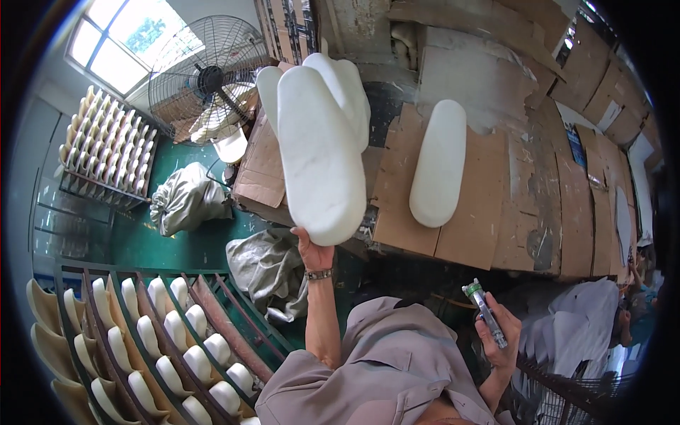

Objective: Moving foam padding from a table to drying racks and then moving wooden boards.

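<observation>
The left hand (pixel 314 251) is raised above the edge of the cardboard-covered tabletop (pixel 538 212), its fingers closed around the lower end of a stack of white foam soles (pixel 322 142) held up on end. The right hand (pixel 501 333) sits low by the person's side, fingers wrapped round a slim grey tool with a green tip (pixel 484 312). Another white sole (pixel 439 163) lies flat on the cardboard, well apart from the stack. A rack of soles (pixel 177 340) stands at lower left, a fan (pixel 209 78) beyond
</observation>
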Demonstrator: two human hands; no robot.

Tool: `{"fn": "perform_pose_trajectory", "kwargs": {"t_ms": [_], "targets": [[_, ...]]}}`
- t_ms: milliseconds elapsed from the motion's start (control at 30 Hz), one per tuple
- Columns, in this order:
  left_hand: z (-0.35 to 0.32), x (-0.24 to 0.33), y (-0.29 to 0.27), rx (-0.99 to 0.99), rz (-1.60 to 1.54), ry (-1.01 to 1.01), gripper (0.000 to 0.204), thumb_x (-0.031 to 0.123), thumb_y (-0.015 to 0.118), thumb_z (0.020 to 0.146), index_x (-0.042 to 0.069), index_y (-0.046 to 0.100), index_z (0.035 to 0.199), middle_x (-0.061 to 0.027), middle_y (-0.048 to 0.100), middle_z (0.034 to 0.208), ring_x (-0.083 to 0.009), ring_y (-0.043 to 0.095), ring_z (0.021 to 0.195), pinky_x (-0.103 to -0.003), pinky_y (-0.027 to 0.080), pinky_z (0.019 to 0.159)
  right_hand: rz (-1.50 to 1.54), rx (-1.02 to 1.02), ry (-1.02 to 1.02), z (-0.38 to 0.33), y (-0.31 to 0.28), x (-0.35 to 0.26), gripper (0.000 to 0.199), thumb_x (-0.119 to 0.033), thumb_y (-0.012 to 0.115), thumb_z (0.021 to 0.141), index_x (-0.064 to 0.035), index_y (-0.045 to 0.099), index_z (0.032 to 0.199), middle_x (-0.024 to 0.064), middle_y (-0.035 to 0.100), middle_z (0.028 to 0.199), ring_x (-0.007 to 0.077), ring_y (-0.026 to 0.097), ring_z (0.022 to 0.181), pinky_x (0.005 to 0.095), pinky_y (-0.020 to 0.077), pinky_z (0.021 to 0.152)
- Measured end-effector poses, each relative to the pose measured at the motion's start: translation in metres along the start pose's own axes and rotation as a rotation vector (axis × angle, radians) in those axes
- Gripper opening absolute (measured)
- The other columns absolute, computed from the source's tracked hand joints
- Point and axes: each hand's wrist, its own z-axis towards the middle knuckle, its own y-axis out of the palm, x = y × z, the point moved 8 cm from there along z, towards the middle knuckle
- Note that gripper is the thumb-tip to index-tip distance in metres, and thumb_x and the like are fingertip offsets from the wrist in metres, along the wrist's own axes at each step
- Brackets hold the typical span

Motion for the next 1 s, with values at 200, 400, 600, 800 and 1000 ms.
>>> {"fn": "perform_pose_trajectory", "kwargs": {"t_ms": [200,400,600,800,1000], "targets": [[0.072,0.066,-0.059,0.032,0.120,0.126,0.068,0.047,0.058,0.090,0.006,0.039,0.141,-0.0106,0.047,0.141,-0.0275,0.046,0.128,-0.048,0.037,0.108,-0.020,-0.048,0.025,0.049,0.045,-0.024,0.049,-0.003,0.067,0.077,0.0021,0.057,0.125,0.0125,0.060,0.079,0.0238,0.058,0.065,0.0301,0.0456,0.062],[0.219,0.100,-0.080,-0.031,0.170,0.147,0.063,0.040,0.060,0.091,0.007,0.040,0.141,-0.0097,0.050,0.139,-0.0262,0.049,0.125,-0.046,0.041,0.105,-0.059,-0.034,0.099,0.075,0.070,-0.022,0.050,-0.001,0.067,0.076,0.0018,0.057,0.125,0.0131,0.060,0.079,0.0246,0.058,0.065,0.0309,0.0457,0.061],[0.402,0.102,-0.098,0.026,0.291,0.059,0.062,0.048,0.059,0.089,0.008,0.045,0.135,-0.0079,0.058,0.129,-0.0231,0.057,0.112,-0.039,0.050,0.092,-0.088,0.001,0.105,0.085,0.073,-0.029,0.052,0.002,0.069,0.073,0.0021,0.057,0.123,0.0152,0.060,0.079,0.0280,0.058,0.064,0.0321,0.0461,0.061],[0.429,0.122,-0.184,0.463,0.347,0.038,0.032,0.025,0.061,0.091,0.009,0.053,0.117,-0.0043,0.058,0.089,-0.0232,0.059,0.085,-0.049,0.050,0.096,-0.074,0.171,0.142,0.078,0.046,-0.029,0.055,0.004,0.069,0.070,0.0036,0.057,0.123,0.0176,0.060,0.081,0.0299,0.059,0.065,0.0329,0.0477,0.062],[0.238,-0.022,-0.189,0.176,0.355,-0.279,0.032,0.040,0.057,0.094,0.011,0.065,0.104,-0.0018,0.064,0.079,-0.0192,0.061,0.076,-0.038,0.053,0.079,-0.117,0.431,0.247,0.056,0.016,-0.015,0.049,-0.001,0.068,0.077,0.0031,0.056,0.125,0.0154,0.061,0.083,0.0244,0.059,0.067,0.0296,0.0462,0.062]]}}
